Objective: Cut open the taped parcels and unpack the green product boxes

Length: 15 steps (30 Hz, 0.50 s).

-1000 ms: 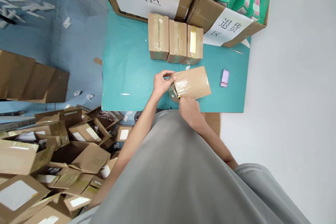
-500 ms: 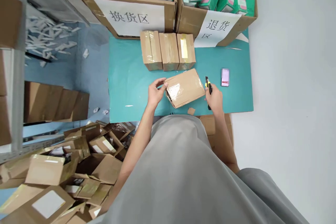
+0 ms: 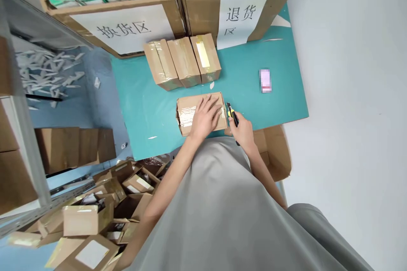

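Observation:
A taped cardboard box (image 3: 187, 114) lies on the teal table (image 3: 140, 118) close to its front edge. Across the top of this box my left hand (image 3: 206, 117) rests flat, fingers spread. My right hand (image 3: 243, 130) is wrapped round a black and yellow utility knife (image 3: 233, 115), whose tip points away from me, just beside the box's right end. A small scrap of cardboard (image 3: 228, 131) shows between that end and the right hand.
Three closed cardboard boxes (image 3: 184, 61) stand in a row behind. Two large cartons, one left (image 3: 124, 29) and one right (image 3: 203, 10), hold green and pink boxes. A phone (image 3: 265, 80) lies to the right. Opened boxes (image 3: 81, 220) are heaped on the floor at left.
My left hand has gone from the box's left end to lying flat on its top. The knife came away from the left end and now sits by the right end. The box has straightened.

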### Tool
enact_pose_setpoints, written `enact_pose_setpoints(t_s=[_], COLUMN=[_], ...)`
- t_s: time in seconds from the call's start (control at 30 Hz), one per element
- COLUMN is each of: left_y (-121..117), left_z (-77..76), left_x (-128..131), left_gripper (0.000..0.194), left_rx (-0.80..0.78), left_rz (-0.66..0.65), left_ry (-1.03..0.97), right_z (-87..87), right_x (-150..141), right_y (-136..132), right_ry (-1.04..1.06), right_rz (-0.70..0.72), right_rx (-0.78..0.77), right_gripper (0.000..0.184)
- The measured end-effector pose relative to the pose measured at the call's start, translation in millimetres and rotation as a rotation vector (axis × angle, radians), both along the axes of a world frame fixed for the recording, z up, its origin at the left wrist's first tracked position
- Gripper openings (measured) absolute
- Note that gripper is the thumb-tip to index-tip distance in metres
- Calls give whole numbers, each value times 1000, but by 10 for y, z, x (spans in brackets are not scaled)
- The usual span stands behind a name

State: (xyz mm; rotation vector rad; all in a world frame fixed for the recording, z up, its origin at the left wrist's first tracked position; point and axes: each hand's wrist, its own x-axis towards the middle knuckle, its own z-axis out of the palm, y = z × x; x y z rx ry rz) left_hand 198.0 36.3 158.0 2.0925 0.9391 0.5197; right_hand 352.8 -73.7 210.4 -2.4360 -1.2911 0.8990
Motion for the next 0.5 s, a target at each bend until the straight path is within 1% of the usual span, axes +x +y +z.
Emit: enact_pose_setpoints(t_s=[0.13, 0.23, 0.37, 0.5], left_y=[-32, -27, -40, -49], left_z=[-89, -125, -136, -147], left_x=[31, 10, 9, 9], left_gripper=[35, 35, 35, 35], left_rx=[-1, 3, -5, -7], left_rz=[8, 11, 16, 18], left_ry=[18, 13, 7, 2], right_z=[122, 183, 225, 302], right_x=[-11, -56, -145, -258], right_y=[-8, 19, 95, 270], right_ry=[19, -7, -100, -188], right_rz=[49, 89, 108, 129], right_rx=[6, -28, -160, -275], right_gripper=[46, 46, 48, 47])
